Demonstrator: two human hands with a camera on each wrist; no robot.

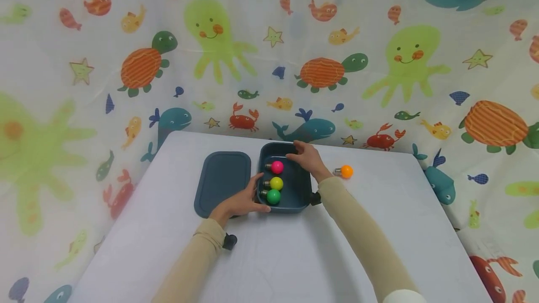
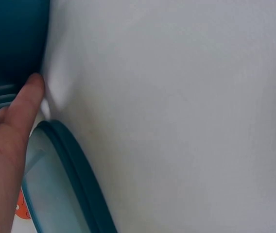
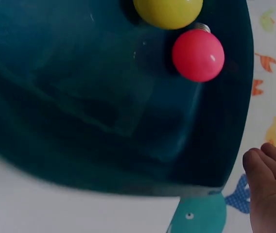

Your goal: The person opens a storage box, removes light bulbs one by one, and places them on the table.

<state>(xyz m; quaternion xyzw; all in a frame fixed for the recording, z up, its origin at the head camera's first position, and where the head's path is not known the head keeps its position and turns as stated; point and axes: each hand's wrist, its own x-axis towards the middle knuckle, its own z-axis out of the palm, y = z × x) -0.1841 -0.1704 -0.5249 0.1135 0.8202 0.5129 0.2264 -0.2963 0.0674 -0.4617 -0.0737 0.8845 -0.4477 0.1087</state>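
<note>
A dark blue-green plastic container (image 1: 296, 186) stands on the table with its open top up. Along its left side lie a pink bulb (image 1: 277, 167), a yellow bulb (image 1: 276, 183) and a green bulb (image 1: 273, 196), screw bases pointing left. My left hand (image 1: 244, 201) touches the near left corner of the container, thumb along the near wall and fingers at the left wall. At the far right corner is my right hand (image 1: 308, 157), its fingers extended beside the rim. In the right wrist view the right hand (image 3: 274, 189) appears just beyond the container's edge.
The flat lid (image 1: 225, 179) of matching colour lies left of the container. Right of the right hand rests an orange bulb (image 1: 346, 171). A white cloth covers the table (image 1: 269, 265), and a curtain (image 1: 252, 13) printed with sea animals hangs behind it.
</note>
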